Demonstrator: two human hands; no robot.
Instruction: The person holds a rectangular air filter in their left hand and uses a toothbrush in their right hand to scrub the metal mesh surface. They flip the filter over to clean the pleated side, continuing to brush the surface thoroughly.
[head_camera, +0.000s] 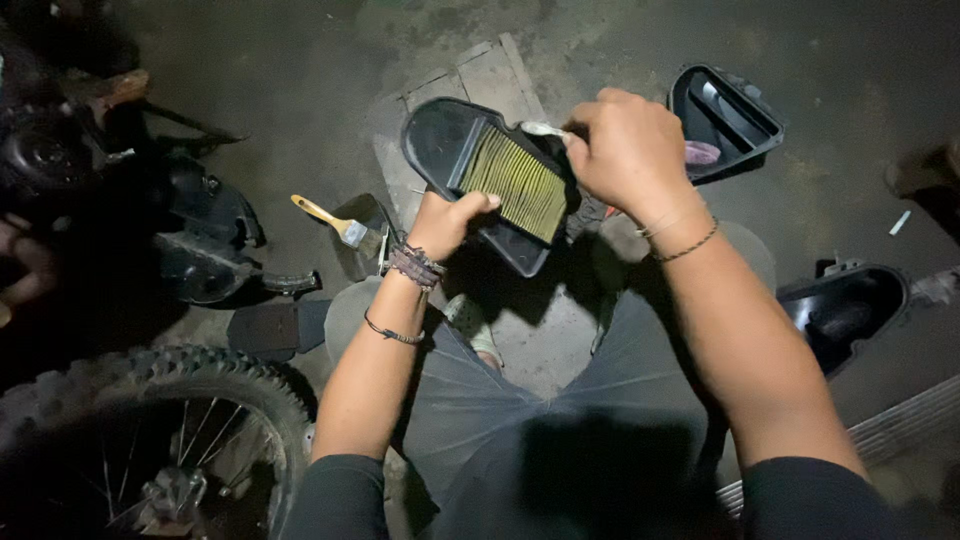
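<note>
Black air filter (495, 180) with yellow pleats, held tilted above the floor (300, 60): left hand (447, 222) clenched on its lower edge, right hand (625, 150) closed on a pale brush (543, 129) at its upper edge. Paintbrush (335, 222), black cover (725, 120), tyre (190, 385) nearby.

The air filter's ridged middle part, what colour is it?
Yellowish, in a black frame. The air filter shows best in the head view, its only view.
</note>
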